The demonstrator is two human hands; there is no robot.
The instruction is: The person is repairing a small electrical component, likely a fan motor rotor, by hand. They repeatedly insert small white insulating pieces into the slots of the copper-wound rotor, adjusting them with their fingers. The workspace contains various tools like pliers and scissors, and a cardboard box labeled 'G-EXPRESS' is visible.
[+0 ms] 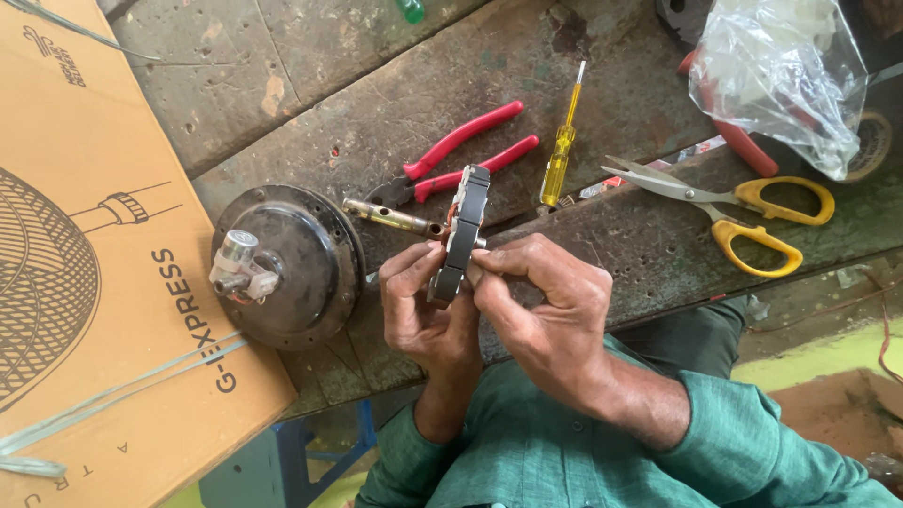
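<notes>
Both hands meet over the edge of the worn wooden workbench [611,235] and hold one part between them. The left hand [423,310] closes its thumb and fingers around the lower end of a fan motor stator [461,235], a flat grey ring seen from its edge, with some copper winding showing at the side. The right hand [546,310] pinches the same stator from the other side, its thumb and forefinger pressed near the middle. The stator is lifted above the bench, upright and a little tilted, and it touches nothing else.

To the left, the round dark motor housing [292,263] lies on the bench with a small whitish plastic piece [240,263] on its centre. It is opened, and the stator is out of it, so the taking apart seems already done; the work on the stator itself looks to be in hand. Behind the hands lie red-handled pliers [451,160], a yellow tester screwdriver [562,150] and yellow-handled scissors [743,212], all untouched. A cardboard box [94,282] stands just beside the housing, and a clear plastic bag [781,75] is far at the right.
</notes>
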